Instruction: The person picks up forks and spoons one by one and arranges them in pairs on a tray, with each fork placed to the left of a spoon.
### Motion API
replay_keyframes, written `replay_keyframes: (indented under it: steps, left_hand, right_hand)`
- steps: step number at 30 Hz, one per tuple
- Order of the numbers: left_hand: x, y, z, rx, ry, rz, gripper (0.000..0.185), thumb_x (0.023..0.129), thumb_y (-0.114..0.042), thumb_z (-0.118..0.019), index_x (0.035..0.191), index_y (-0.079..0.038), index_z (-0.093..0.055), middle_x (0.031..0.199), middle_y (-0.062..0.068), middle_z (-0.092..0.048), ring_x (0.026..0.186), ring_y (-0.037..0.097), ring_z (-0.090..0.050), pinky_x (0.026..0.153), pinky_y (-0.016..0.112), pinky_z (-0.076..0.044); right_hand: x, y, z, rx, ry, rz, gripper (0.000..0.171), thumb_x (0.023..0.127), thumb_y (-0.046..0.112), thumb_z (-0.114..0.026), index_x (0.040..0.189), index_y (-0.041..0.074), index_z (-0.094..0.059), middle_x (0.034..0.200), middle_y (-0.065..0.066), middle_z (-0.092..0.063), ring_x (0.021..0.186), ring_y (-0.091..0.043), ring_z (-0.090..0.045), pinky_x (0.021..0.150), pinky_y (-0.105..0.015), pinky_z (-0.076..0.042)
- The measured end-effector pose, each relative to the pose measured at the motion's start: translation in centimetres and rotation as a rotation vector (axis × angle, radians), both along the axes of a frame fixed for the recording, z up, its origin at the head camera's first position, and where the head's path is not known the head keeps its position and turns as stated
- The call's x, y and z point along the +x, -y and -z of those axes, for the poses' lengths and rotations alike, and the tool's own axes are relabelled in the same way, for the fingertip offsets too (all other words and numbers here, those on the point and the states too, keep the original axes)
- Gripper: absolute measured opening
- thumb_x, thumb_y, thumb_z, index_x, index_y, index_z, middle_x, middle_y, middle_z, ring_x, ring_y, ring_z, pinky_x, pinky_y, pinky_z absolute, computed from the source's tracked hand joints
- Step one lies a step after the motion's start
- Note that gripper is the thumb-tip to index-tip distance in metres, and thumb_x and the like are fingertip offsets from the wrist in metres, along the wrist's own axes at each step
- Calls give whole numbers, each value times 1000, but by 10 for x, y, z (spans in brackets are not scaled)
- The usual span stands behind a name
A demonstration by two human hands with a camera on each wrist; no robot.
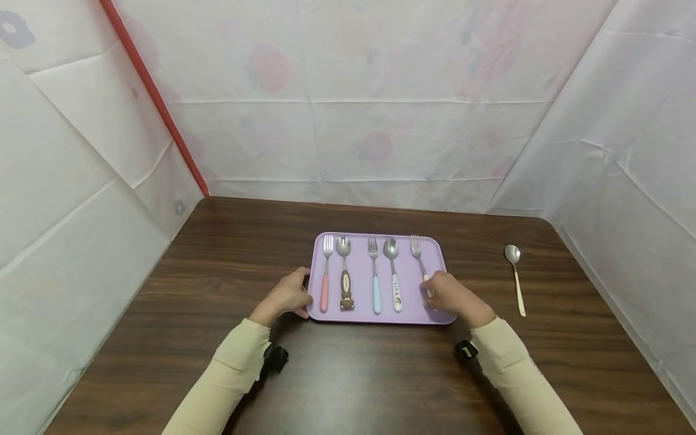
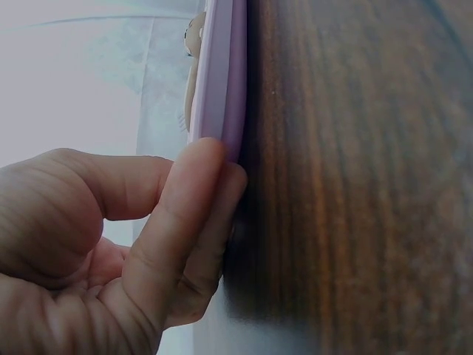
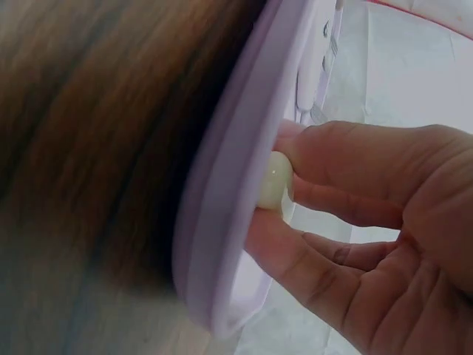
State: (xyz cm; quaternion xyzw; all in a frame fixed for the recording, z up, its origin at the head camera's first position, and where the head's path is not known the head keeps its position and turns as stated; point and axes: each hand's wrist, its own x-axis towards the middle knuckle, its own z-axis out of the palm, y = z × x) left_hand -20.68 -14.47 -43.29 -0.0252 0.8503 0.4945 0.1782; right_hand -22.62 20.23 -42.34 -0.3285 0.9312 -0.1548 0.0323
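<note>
Setting the cream-handled fork [image 1: 421, 266] into the last slot on the purple tray [image 1: 380, 319]; right hand [image 1: 454, 297] pinches its handle, left hand [image 1: 286, 296] grips the tray's left edge. Next, likely: release, reach for the spoon [image 1: 515, 275] on the surface [image 1: 348, 374].

Light is soft, even and fairly bright in the head view, spread by the pale sheeting on the walls. The dark wooden table [image 1: 348, 374] shows only faint shadows beneath the sleeves, and the straight wall seams bow toward the frame edges. Both wrist views are washed out by the bright backdrop. The left hand's fingers [image 2: 185, 214] and the right hand's fingers [image 3: 347, 155] are soft, and the near wood grain is blurred.
</note>
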Motion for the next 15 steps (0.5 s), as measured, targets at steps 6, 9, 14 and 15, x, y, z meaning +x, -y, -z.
replay_keyframes:
  steps: [6,9,14,15]
  left_hand:
    - [1,0,0,3,-5,4,68,71,18,-50,135,8,-31,70,20,-53,47,23,-58,44,33,-56]
    - [0,0,0,2,-8,6,68,71,18,-50,135,8,-31,69,19,-53,46,23,-58,44,33,-56]
    - [0,0,0,-2,-9,9,67,71,18,-51,135,8,-30,69,18,-53,46,23,-58,44,33,-56]
    - [0,0,0,-2,-9,9,67,71,18,-50,135,8,-31,69,18,-53,46,23,-58,44,33,-56]
  right_hand:
    - [5,6,-1,45,-29,-15,10,66,-4,-72,71,0,-64,56,2,-39,57,-15,-37,48,-27,-36]
    - [6,8,-1,56,-32,-19,10,66,-4,-71,70,0,-64,55,2,-38,56,-15,-37,47,-26,-35]
    - [8,11,-2,81,-25,1,9,66,-2,-72,69,1,-64,55,2,-40,58,-16,-37,48,-27,-36]
    - [9,12,-2,84,-19,10,9,66,-1,-72,70,1,-64,56,2,-40,58,-16,-37,49,-27,-36]
